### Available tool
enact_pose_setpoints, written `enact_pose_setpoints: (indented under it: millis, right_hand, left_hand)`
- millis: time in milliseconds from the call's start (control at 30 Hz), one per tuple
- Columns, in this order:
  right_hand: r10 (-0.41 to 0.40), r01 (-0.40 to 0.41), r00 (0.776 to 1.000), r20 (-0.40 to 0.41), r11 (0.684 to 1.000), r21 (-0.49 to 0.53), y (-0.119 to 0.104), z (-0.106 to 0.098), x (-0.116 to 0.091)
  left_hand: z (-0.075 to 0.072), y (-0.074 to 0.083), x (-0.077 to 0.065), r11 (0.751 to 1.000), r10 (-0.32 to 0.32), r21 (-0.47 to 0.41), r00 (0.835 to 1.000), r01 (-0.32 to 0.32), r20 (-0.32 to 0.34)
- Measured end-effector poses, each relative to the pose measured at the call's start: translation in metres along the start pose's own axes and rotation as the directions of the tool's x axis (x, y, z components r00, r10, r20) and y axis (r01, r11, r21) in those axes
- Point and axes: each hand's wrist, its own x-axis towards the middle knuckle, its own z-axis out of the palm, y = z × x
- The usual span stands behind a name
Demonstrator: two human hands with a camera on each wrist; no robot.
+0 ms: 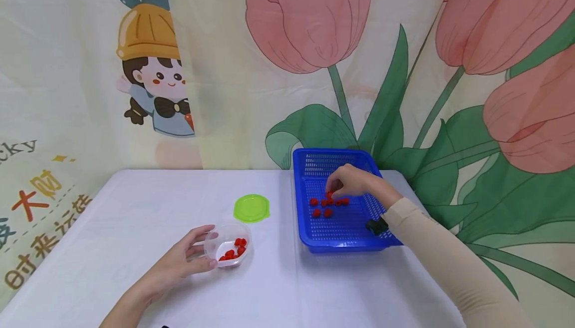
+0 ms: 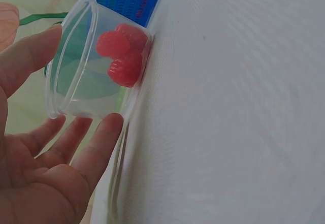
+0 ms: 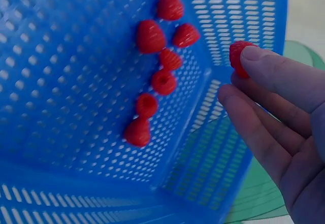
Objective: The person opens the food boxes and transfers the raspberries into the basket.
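Note:
My left hand point(image 1: 186, 258) holds a small clear plastic tub point(image 2: 96, 102), thumb on one side and fingers on the other. Several red raspberries point(image 2: 126, 69) lie in the bottom of the tub, which stands on the table. My right hand point(image 1: 352, 180) is over the blue plastic basket point(image 1: 302, 218) and pinches one raspberry point(image 3: 239, 57) between thumb and fingers. In the right wrist view that berry is held apart from the basket floor. Several other raspberries point(image 3: 163, 82) lie loosely grouped on that floor.
A green round lid point(image 1: 251, 208) lies flat on the white table point(image 1: 278, 283), behind the tub and left of the basket. A black device point(image 1: 376, 226) sits at the right wrist, over the basket's side. Behind the table hangs a printed cloth point(image 1: 224, 93) with tulips.

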Motion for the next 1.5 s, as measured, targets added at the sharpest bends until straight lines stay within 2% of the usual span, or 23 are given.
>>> enact_pose_setpoints:
  millis: [267, 633, 800, 1000, 1167, 1400, 1500]
  right_hand:
    - [0.084, -0.083, 0.995, 0.050, 0.996, -0.026, 0.021, 0.010, -0.001]
    - [0.085, -0.085, 0.992, 0.096, 0.996, -0.006, 0.033, 0.026, 0.003]
    - [0.108, -0.105, 0.987, 0.122, 0.994, -0.026, 0.035, 0.033, 0.006]
    - [0.118, -0.116, 0.983, 0.142, 0.993, -0.023, 0.035, 0.038, 0.009]
    - [0.123, -0.122, 0.980, 0.155, 0.992, -0.020, 0.033, 0.038, 0.008]
    - [0.140, -0.134, 0.976, 0.165, 0.990, -0.049, 0.032, 0.038, 0.007]
    - [0.143, -0.138, 0.977, 0.160, 0.990, -0.041, 0.031, 0.038, 0.007]
  left_hand:
    - [0.000, -0.001, -0.001, 1.000, -0.002, -0.002, 1.000, 0.002, -0.002]
    - [-0.001, -0.001, -0.001, 1.000, -0.008, 0.000, 1.000, 0.008, -0.004]
    - [0.000, 0.000, -0.001, 0.999, -0.033, -0.002, 0.999, 0.033, -0.006]
    - [-0.001, 0.000, 0.000, 1.000, -0.018, -0.015, 1.000, 0.018, 0.002]
    - [-0.001, 0.001, -0.001, 1.000, -0.016, -0.016, 1.000, 0.016, 0.005]
    - [-0.001, 0.001, -0.001, 0.999, -0.049, -0.001, 0.999, 0.049, -0.008]
    - [-0.001, 0.000, -0.002, 0.999, -0.040, 0.002, 0.999, 0.040, -0.006]
